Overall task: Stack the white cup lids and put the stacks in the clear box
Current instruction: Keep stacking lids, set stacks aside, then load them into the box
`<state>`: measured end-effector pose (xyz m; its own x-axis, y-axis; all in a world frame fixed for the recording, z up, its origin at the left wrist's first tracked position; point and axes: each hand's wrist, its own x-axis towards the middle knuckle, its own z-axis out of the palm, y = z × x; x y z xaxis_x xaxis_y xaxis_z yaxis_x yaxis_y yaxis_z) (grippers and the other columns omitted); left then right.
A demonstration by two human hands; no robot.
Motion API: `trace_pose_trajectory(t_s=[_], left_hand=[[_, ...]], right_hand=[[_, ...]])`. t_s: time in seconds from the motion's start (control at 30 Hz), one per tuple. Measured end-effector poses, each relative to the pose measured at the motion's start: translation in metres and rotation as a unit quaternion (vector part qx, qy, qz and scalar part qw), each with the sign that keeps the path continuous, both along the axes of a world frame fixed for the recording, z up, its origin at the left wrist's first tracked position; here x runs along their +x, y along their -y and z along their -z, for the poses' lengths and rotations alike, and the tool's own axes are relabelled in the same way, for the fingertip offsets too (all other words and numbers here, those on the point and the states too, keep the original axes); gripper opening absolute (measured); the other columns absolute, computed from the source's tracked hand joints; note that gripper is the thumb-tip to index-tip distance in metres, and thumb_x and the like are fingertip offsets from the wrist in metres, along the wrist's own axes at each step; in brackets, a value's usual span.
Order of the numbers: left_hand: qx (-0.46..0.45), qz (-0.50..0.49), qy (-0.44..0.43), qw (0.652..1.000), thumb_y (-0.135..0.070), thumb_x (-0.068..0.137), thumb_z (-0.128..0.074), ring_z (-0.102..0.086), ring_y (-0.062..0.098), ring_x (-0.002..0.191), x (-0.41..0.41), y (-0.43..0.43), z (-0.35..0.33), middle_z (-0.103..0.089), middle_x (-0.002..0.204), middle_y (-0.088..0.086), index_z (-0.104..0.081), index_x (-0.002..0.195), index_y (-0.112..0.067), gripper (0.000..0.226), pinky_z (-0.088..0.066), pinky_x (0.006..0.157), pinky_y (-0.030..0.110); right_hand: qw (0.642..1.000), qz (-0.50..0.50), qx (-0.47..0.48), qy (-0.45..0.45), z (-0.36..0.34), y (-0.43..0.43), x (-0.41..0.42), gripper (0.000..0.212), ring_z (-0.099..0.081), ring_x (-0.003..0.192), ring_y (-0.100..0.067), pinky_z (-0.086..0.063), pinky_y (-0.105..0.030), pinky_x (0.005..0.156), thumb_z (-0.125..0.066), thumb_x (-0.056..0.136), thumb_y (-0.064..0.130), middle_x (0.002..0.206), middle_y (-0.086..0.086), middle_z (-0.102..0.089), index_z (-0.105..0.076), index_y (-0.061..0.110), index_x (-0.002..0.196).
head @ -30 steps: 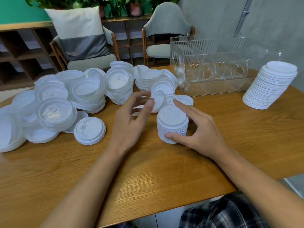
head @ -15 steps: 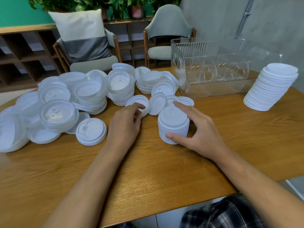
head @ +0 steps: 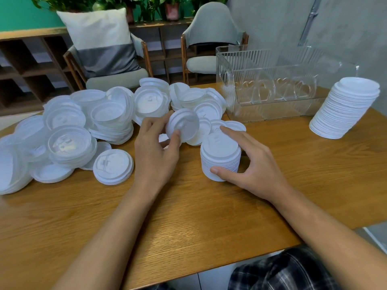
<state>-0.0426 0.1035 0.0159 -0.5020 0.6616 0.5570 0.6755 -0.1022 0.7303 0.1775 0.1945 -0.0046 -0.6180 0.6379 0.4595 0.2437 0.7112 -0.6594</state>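
White plastic lid [head: 184, 124], pinched at its rim by the fingers [head: 151, 123] of the left hand [head: 155, 155], stands tilted on edge just left of the short stack [head: 219, 158], with one flat face and its axis pointing near. The right hand [head: 259, 172] grasps that stack, which stands upright on the worktop [head: 188, 216], near-left of the clear box [head: 272, 109]. Risk: seating the lid tilted or off-centre would likely jam it or topple the stack.

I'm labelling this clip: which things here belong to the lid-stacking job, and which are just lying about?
Part of the job:
single lid, pinched by the left hand
short stack, held by the right hand
tall stack
loose lids
clear box

Just there:
cushion
grey chair
potted plants
shelf unit
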Motion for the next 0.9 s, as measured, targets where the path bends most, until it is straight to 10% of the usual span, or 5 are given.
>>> trace_pose_trajectory(t_s=[0.17, 0.37, 0.57, 0.7, 0.9], left_hand=[[-0.009, 0.045, 0.138, 0.989, -0.027, 0.101, -0.063, -0.067, 0.008, 0.114, 0.0, 0.002, -0.004, -0.062, 0.124, -0.009, -0.064, 0.14, -0.041, 0.041, -0.056, 0.101, 0.034], [-0.012, 0.126, 0.275, 0.953, -0.013, 0.101, -0.069, -0.077, 0.013, 0.096, 0.011, 0.003, -0.011, -0.075, 0.104, -0.007, -0.063, 0.14, -0.022, 0.041, -0.064, 0.088, 0.039], [-0.04, 0.145, 0.226, 0.963, -0.022, 0.096, -0.076, -0.075, 0.02, 0.088, 0.02, 0.0, -0.002, -0.079, 0.098, 0.003, -0.073, 0.119, -0.023, 0.022, -0.061, 0.085, 0.04], [-0.057, 0.136, 0.159, 0.976, -0.026, 0.097, -0.075, -0.066, 0.008, 0.081, 0.03, 0.001, 0.0, -0.077, 0.095, -0.011, -0.079, 0.107, -0.026, 0.011, -0.051, 0.076, 0.022], [-0.096, 0.164, 0.091, 0.978, -0.048, 0.079, -0.087, -0.061, 0.003, 0.086, 0.037, 0.006, -0.003, -0.068, 0.097, -0.028, -0.074, 0.123, -0.036, 0.047, -0.047, 0.076, 0.016]], right_hand=[[1.0, -0.001, 0.006, -0.002, 0.0, 0.0, 0.0, 0.086, -0.047, 0.14, -0.004, -0.038, -0.016, 0.111, -0.085, 0.08, 0.049, 0.146, 0.013, -0.054, -0.05, 0.022, 0.153], [1.0, -0.007, 0.005, -0.003, 0.0, 0.0, 0.0, 0.086, -0.046, 0.141, -0.004, -0.043, -0.026, 0.113, -0.083, 0.084, 0.051, 0.149, 0.014, -0.052, -0.046, 0.024, 0.156], [0.999, -0.003, -0.034, -0.001, -0.003, 0.003, 0.0, 0.103, -0.046, 0.139, 0.003, -0.043, -0.025, 0.112, -0.084, 0.08, 0.051, 0.154, 0.018, -0.048, -0.023, 0.043, 0.163], [1.0, -0.014, -0.007, -0.009, -0.003, 0.004, -0.001, 0.089, -0.046, 0.141, -0.002, -0.047, -0.033, 0.112, -0.081, 0.083, 0.051, 0.151, 0.017, -0.05, -0.038, 0.035, 0.159], [1.0, -0.016, 0.01, -0.011, -0.001, 0.002, -0.001, 0.083, -0.048, 0.139, -0.003, -0.044, -0.025, 0.111, -0.081, 0.083, 0.049, 0.147, 0.012, -0.054, -0.046, 0.026, 0.155]])
